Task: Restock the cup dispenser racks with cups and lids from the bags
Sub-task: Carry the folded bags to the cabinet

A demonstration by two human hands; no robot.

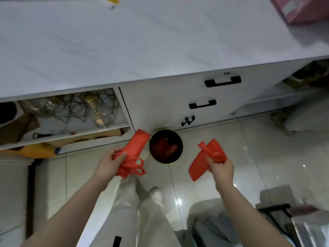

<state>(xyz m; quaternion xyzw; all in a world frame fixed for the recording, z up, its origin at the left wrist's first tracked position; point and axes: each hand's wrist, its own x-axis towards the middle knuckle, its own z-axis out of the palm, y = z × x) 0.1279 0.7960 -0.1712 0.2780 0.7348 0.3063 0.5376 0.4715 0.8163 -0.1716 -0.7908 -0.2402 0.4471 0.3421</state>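
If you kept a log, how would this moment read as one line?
left hand: grips rolled red bag | right hand: grips second red bag | black bin: on floor, red contents

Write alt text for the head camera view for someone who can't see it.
Seen from above, a person's left hand grips a rolled red bag and the right hand holds a flatter red bag. Between them on the tiled floor stands a round black bin with red material inside, before a white counter.
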